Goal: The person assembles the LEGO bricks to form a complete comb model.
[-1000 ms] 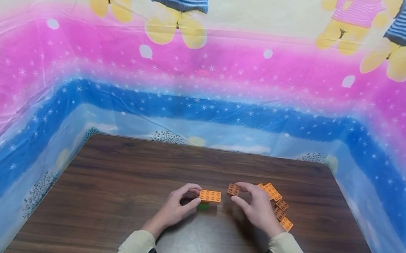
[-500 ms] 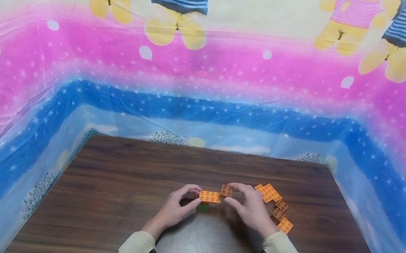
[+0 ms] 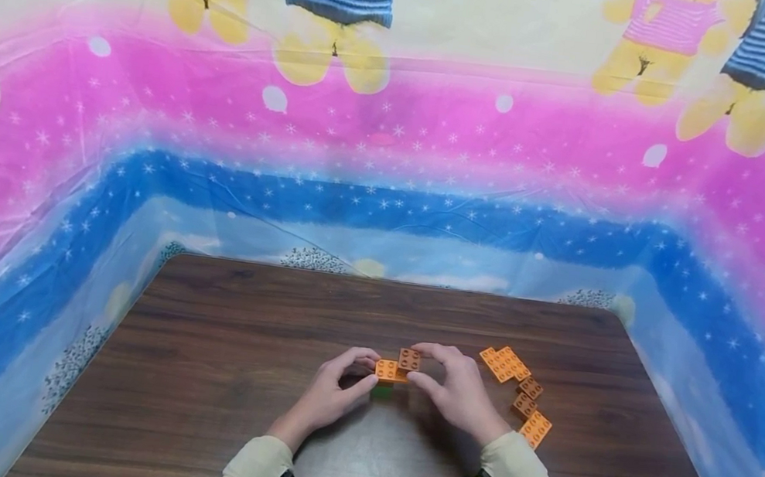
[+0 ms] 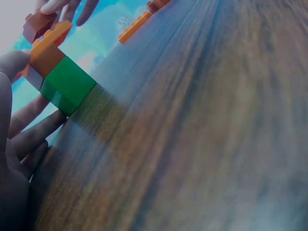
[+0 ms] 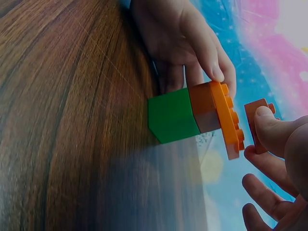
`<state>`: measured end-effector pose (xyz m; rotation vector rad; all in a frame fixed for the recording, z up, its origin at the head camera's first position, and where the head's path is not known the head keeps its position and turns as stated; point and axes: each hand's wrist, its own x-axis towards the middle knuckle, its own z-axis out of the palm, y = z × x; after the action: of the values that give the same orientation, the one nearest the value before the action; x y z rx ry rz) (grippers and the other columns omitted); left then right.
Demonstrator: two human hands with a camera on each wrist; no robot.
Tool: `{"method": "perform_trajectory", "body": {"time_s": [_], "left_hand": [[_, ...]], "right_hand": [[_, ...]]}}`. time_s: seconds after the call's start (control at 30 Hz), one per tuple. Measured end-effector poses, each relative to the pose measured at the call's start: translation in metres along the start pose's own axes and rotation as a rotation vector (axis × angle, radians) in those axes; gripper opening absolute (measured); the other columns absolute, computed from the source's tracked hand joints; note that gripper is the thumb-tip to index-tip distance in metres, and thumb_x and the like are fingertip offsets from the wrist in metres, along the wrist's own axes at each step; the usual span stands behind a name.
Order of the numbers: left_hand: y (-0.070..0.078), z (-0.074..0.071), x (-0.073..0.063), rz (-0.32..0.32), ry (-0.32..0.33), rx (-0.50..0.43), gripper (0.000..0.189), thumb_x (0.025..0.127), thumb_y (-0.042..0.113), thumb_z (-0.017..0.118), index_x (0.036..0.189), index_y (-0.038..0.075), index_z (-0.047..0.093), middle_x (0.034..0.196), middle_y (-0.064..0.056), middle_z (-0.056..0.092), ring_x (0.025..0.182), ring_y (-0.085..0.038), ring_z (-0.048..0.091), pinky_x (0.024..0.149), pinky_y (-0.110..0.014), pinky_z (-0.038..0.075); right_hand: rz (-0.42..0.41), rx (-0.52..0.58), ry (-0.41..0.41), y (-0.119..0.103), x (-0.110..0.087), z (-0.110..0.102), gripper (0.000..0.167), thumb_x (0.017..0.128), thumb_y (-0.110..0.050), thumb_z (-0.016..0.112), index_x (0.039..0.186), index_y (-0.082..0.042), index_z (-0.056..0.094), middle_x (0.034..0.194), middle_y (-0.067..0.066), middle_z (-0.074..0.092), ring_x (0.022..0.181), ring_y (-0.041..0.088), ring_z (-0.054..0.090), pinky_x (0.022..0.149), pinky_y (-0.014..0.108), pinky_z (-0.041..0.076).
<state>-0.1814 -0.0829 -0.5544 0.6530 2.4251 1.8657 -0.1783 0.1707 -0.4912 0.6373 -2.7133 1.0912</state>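
Observation:
A small tower of building bricks stands on the table: a green block (image 5: 173, 115) at the bottom, a brown brick (image 5: 202, 98) on it, and a flat orange brick (image 3: 386, 369) across the top, its right end overhanging. My left hand (image 3: 338, 389) pinches the left end of the orange brick, thumb on the near side and fingers behind. My right hand (image 3: 464, 395) pinches another brown brick (image 3: 409, 359) between thumb and index finger. In the right wrist view this brick hovers just above the orange brick's studs, with a narrow gap between them.
To the right on the wooden table (image 3: 205, 329) lie several loose bricks: orange flat bricks (image 3: 505, 363), brown bricks (image 3: 531, 386) and a nearer orange brick (image 3: 536, 429). A patterned cloth (image 3: 372, 206) hangs behind the table and along its sides.
My right hand has carried the brown brick leftward, from beside the tower to over the orange brick's right end. The left hand and the tower have stayed in place.

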Motion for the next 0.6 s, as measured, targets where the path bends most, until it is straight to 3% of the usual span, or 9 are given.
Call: {"method": "perform_trajectory", "body": {"time_s": [0.6], "left_hand": [[-0.002, 0.0, -0.001, 0.039, 0.0, 0.013, 0.03, 0.104, 0.026, 0.068, 0.134, 0.02, 0.063, 0.12, -0.002, 0.071, 0.114, -0.018, 0.069, 0.103, -0.046, 0.053]], "right_hand": [[-0.037, 0.024, -0.047, -0.007, 0.008, 0.016, 0.039, 0.093, -0.027, 0.083, 0.13, -0.022, 0.072, 0.122, -0.006, 0.073, 0.115, 0.018, 0.067, 0.098, 0.052, 0.053]]}}
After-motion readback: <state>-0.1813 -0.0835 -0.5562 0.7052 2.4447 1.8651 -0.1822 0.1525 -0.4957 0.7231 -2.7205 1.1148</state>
